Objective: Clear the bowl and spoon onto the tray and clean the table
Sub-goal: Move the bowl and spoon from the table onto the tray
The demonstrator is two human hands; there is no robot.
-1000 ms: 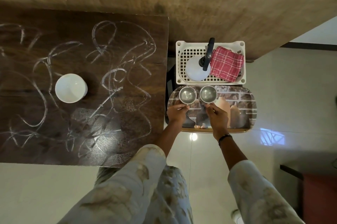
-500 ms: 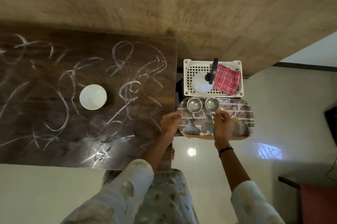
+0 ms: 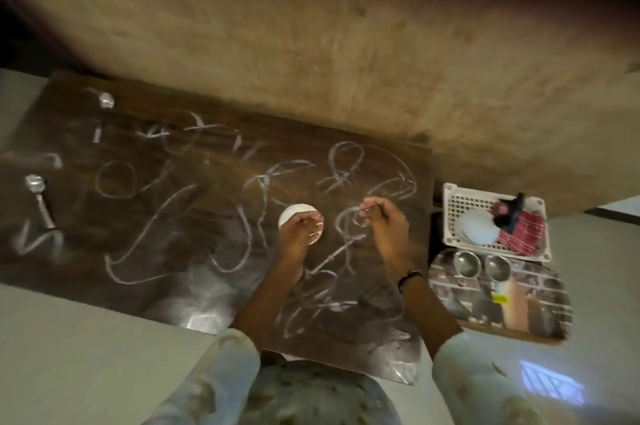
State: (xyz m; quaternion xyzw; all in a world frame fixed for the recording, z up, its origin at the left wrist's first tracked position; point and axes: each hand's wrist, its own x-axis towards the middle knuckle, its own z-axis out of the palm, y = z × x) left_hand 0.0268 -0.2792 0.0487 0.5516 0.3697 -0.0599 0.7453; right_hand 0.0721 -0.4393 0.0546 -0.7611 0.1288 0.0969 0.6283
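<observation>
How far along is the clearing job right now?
Done: two steel cups stand on the tray. In hand: the left hand is over the white bowl; blur hides any grip. Right hand holds nothing. Left: two spoons on the table, white scribbles unwiped, red cloth in its basket.

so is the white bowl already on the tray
No, the white bowl sits on the scribbled table under the left hand, while the tray holds only two steel cups.

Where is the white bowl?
In the head view, the bowl sits mid-table among chalk scribbles, under the left hand, left of the right hand.
</observation>
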